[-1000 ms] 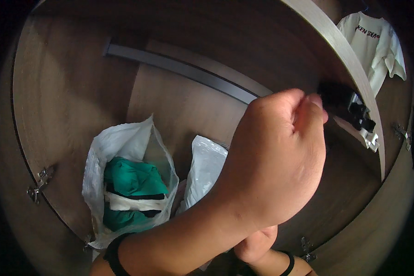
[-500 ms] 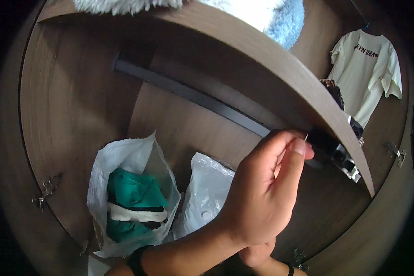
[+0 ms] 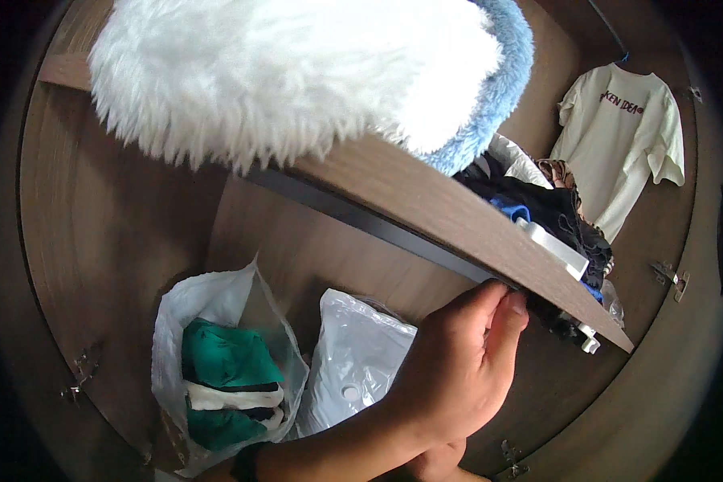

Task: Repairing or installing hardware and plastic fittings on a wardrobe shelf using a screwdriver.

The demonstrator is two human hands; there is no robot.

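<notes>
My left hand [image 3: 462, 361] is raised under the edge of a brown wooden shelf [image 3: 458, 209], its thumb pressed against the bent fingers. What the pinch holds, if anything, is too small or hidden to make out. Behind the left wrist, my right hand [image 3: 438, 459] shows only in part; its fingers are hidden. Just beyond the left fingertips, below the shelf's edge, is a dark item [image 3: 550, 313] with a small white piece [image 3: 590, 340] at its end.
A fluffy white and blue item [image 3: 297, 80] overhangs the shelf. Dark clothes [image 3: 538, 201] lie behind it, near a hanging white T-shirt [image 3: 618, 145]. Lower down stand an open plastic bag [image 3: 169, 345] of green and white cloth and a sealed clear bag [image 3: 353, 353] with a round valve.
The view has shifted, bringing more of the fluffy item and the shelf's top into sight. A thin pale sliver seen at my left fingertips before no longer shows. The pinch stays closed.
</notes>
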